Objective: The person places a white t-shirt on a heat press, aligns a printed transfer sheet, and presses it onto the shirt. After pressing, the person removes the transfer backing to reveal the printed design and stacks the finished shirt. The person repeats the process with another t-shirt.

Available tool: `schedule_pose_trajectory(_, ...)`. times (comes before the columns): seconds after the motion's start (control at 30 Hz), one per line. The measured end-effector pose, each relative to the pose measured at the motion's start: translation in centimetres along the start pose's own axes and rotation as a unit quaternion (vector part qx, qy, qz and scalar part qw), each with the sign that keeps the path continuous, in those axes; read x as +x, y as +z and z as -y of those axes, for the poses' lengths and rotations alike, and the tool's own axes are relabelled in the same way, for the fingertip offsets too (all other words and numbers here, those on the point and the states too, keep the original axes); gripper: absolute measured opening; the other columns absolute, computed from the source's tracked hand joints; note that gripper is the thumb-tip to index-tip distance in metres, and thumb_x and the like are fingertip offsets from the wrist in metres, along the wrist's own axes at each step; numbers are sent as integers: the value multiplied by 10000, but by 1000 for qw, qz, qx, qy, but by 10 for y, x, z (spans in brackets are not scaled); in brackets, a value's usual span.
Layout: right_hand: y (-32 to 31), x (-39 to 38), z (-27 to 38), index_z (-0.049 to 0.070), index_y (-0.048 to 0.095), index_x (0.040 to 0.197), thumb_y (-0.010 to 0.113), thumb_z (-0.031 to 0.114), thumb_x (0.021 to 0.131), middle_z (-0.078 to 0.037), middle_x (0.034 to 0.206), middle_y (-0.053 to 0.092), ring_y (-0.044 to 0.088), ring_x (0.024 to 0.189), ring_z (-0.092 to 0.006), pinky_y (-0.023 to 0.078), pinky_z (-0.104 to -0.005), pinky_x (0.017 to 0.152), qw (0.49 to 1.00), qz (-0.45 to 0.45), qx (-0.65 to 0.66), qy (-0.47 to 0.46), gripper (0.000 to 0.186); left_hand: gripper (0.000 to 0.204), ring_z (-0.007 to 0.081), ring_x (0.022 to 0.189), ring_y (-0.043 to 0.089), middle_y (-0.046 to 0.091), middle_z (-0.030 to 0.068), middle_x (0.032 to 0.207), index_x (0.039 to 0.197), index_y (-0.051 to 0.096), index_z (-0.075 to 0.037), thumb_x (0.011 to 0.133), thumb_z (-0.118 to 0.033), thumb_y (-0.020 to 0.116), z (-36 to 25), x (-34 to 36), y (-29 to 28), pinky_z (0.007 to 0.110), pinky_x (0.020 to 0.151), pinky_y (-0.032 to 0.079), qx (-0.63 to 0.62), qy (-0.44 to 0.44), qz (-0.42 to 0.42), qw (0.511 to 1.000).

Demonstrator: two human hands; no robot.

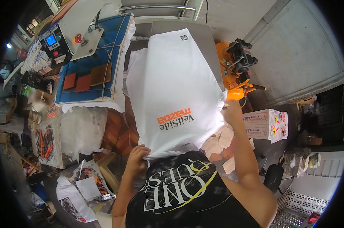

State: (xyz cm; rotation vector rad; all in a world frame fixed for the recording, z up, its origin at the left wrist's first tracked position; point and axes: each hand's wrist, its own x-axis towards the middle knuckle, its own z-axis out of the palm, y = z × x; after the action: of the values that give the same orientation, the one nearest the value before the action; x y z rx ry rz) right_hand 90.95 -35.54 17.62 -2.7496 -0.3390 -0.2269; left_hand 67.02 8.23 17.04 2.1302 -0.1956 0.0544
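A white T-shirt (172, 76) with orange and black lettering is spread over a grey padded board (204, 36) in front of me. Its near end hangs close to my body. My left hand (137, 155) is closed on the shirt's near left corner, fingers curled over the cloth. Farther off, my right hand (231, 110) pinches the shirt's right edge, with the cloth bunched up at the fingers. Part of the right hand's fingers is hidden by the fabric. A small dark printed square shows near the shirt's far end.
At the left stands a heat press (59, 43) beside a blue padded table (116, 41) with reddish-brown pads. An orange air compressor (232, 81) stands right of the board. White printed boxes (261, 123) lie below it. Plastic-wrapped bundles (82, 129) and printed shirts (75, 203) lie lower left.
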Motion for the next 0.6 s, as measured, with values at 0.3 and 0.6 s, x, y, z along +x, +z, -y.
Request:
schedule_pose_trajectory(0.3, 135, 289, 107, -29, 291, 1549, 404, 589, 1013, -195, 1651, 217, 142, 1544, -344, 100, -509, 1248, 988, 114, -95, -54, 826, 349, 359, 1128, 612, 692, 111, 1067, 941, 624, -36, 625, 105, 580, -24, 26, 15, 462, 1016, 462, 62, -32, 10, 997)
schedule_pose_trajectory(0.6, 151, 369, 102, -22, 269, 1562, 362, 588, 1018, -149, 1663, 210, 153, 1547, -289, 129, -509, 1248, 989, 86, -108, -45, 823, 407, 379, 1178, 592, 682, 137, 1074, 970, 623, -31, 611, 140, 537, -44, 28, 19, 474, 1049, 449, 45, -156, -42, 986)
